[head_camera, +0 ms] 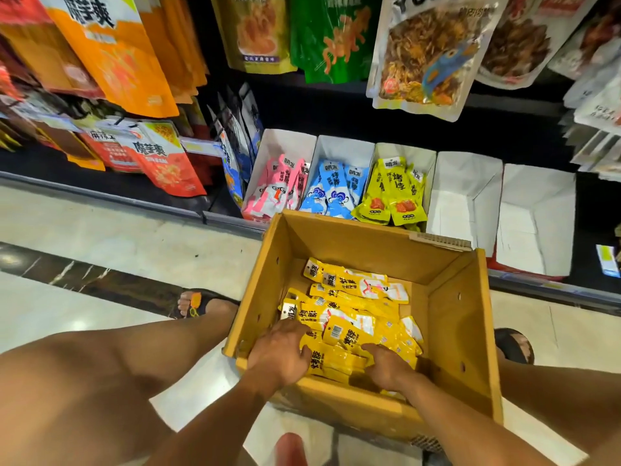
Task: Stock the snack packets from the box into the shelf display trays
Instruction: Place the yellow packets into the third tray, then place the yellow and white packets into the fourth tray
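Note:
An open cardboard box stands on the floor between my legs, holding several yellow snack packets. Both my hands are inside it at the near side. My left hand and my right hand curl their fingers round a bundle of yellow packets between them. Beyond the box, on the lowest shelf, white display trays stand in a row: one with pink packets, one with blue packets, one with yellow-green packets, then two white trays with nothing visible inside.
Large snack bags hang from pegs above the trays and to the left. Red-orange bags stand on the low shelf at left. My feet in sandals flank the box on the tiled floor.

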`<action>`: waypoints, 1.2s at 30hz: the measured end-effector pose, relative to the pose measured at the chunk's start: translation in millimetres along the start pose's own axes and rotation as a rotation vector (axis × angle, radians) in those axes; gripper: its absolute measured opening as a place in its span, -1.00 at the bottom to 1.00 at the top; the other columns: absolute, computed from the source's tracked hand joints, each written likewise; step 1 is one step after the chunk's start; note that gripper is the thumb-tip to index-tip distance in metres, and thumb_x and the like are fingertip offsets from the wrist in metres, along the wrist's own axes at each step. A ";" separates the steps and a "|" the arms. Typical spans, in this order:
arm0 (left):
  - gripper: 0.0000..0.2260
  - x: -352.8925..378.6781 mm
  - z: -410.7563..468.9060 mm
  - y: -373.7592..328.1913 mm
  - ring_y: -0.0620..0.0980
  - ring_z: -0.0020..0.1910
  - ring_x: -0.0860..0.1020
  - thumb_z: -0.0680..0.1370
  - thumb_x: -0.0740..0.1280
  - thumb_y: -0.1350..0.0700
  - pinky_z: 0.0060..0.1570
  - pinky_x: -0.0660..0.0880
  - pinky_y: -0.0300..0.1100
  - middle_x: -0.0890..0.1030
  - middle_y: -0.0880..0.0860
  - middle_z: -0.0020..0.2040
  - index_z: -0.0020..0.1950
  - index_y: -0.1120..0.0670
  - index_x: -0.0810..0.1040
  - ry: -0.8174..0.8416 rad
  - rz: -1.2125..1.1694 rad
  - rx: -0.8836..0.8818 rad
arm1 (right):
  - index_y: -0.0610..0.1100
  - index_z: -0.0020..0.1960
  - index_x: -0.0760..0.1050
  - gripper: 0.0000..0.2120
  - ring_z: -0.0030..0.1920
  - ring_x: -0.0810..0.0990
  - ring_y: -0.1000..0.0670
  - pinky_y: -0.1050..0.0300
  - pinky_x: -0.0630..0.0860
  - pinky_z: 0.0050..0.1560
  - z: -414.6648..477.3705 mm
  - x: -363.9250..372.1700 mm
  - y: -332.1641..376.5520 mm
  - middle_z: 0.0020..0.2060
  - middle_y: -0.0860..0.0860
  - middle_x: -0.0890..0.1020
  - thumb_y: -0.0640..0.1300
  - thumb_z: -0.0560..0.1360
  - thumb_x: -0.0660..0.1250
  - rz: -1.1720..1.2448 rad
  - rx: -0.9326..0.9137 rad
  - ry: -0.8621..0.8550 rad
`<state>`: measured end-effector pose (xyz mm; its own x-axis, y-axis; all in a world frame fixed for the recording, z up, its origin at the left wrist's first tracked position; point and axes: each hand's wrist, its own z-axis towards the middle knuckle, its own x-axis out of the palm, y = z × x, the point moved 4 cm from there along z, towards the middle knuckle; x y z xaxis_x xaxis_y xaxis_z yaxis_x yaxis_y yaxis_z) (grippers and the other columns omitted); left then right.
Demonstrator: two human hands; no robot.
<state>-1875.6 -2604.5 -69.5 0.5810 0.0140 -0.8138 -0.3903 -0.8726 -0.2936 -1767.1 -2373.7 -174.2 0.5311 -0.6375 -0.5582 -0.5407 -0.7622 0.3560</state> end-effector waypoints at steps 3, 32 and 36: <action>-0.52 -0.9 1.6 -0.8 -0.04 0.52 0.32 0.57 0.18 -0.15 0.44 0.34 -0.01 0.42 -0.12 0.51 0.51 -0.19 0.37 0.012 0.005 -0.001 | -0.03 0.58 0.23 -0.41 0.51 0.31 -0.07 0.21 0.27 0.44 4.4 7.1 0.1 0.54 -0.07 0.30 -0.18 0.57 0.26 -0.003 -0.002 0.047; -0.66 -8.7 2.8 10.8 0.07 0.17 0.58 0.63 0.28 -0.18 0.06 0.54 -0.02 0.52 -0.01 0.30 0.34 -0.06 0.41 -0.227 -0.469 -0.202 | -0.14 -0.17 0.65 -0.82 -0.06 0.58 0.05 0.19 0.44 -0.08 -23.1 -56.4 25.3 -0.13 0.07 0.66 -0.22 0.58 0.35 0.457 -0.094 -0.343; -0.65 -13.2 6.2 2.1 0.00 0.13 0.61 0.60 0.39 -0.14 0.07 0.51 -0.10 0.62 0.02 0.23 0.30 0.00 0.48 -0.141 -1.023 -0.283 | -0.04 -0.16 0.61 -0.78 -0.29 0.48 0.13 0.27 0.42 -0.27 -35.7 -60.3 43.4 -0.31 0.14 0.57 -0.25 0.61 0.32 0.767 -0.082 -0.360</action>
<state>-1888.5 -2603.5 -62.4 0.4437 0.8434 -0.3029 0.4255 -0.4957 -0.7571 -1799.3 -2372.4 -98.3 -0.2105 -0.9167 -0.3397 -0.6097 -0.1485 0.7786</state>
